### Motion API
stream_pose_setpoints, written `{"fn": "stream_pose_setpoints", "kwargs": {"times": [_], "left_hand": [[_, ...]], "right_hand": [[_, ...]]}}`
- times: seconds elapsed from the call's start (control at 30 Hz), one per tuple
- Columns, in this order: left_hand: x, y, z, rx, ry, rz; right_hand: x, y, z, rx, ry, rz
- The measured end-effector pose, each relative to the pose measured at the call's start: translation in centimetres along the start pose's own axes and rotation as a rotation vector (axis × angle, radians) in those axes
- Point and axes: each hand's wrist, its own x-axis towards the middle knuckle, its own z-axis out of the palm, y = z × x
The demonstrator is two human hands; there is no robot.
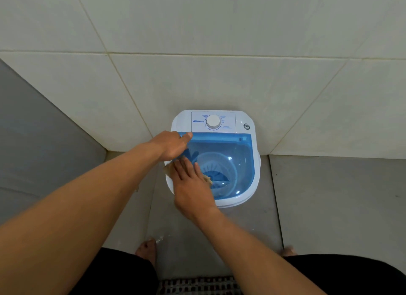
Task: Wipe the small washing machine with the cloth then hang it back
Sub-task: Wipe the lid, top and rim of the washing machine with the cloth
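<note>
A small white washing machine (246,198) with a see-through blue lid (232,149) stands on the floor against the tiled wall. Its white dial (213,121) sits on the back panel. My left hand (172,145) grips the lid's back left corner, thumb on top. My right hand (191,180) lies flat, fingers spread, pressing a tan cloth (168,169) onto the left side of the lid. Only the cloth's edges show, at the left and under my fingers.
Pale tiled wall (197,75) behind the machine, a grey wall (44,130) on the left. Grey floor tiles (329,196) lie to the right. My bare feet (147,249) and a patterned mat (197,286) are at the bottom.
</note>
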Motion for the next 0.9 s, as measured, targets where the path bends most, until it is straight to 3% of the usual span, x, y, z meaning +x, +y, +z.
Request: {"fn": "stream_pose_setpoints", "kwargs": {"times": [0.17,0.33,0.67,0.8,0.9], "left_hand": [[0.3,0.5,0.0,0.073,0.021,-0.001],[-0.2,0.3,0.3,0.105,0.025,-0.001],[-3.7,-1.1,5.0,0.332,0.036,0.19],[-3.8,-1.7,6.6,0.345,0.071,0.209],[-3.9,-1.6,6.7,0.297,0.078,0.212]], "right_hand": [[-0.1,-1.1,1.0,-0.119,-0.079,-0.171],[-4.6,2.0,1.5,-0.076,-0.013,-0.29],[-9.7,10.0,-0.9,-0.011,0.088,-0.004],[-7.6,12.1,-1.9,0.036,0.102,0.201],[-4.2,11.5,-2.8,0.073,0.1,0.241]]}}
